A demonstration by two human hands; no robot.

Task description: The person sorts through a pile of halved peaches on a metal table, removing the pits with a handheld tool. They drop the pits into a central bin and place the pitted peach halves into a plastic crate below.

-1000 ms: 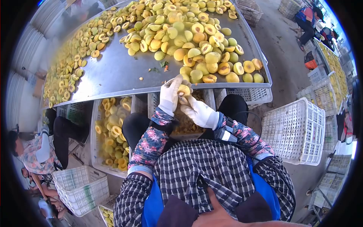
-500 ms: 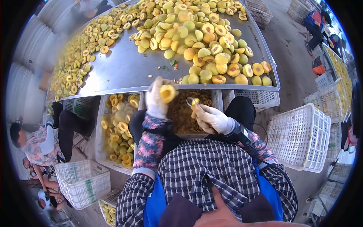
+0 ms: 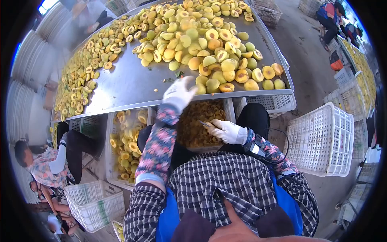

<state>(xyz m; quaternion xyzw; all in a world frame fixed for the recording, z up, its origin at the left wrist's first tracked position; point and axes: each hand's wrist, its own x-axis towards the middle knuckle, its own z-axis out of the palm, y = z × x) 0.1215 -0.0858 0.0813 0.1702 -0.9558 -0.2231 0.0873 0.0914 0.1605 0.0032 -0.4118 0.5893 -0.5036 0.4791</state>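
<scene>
My left hand [image 3: 180,92], in a white glove, reaches over the front edge of the metal table [image 3: 121,86], fingers spread beside the halved yellow fruit [image 3: 211,84]. Nothing shows in it. My right hand [image 3: 227,131], also gloved, is closed around a small metal tool [image 3: 204,124] above a crate of brownish pits and scraps [image 3: 197,117]. Left of that crate, another crate holds pitted fruit halves [image 3: 128,149].
A white crate [image 3: 318,139] stands at my right and another crate [image 3: 94,203] at lower left. A person [image 3: 50,163] sits on the left. More people [image 3: 330,20] work at the upper right beside a fruit-covered table.
My left hand has moved up to the table's fruit, and the fruit half it held is gone from it. My right hand has shifted slightly; the yellow piece at the tool's tip is gone.
</scene>
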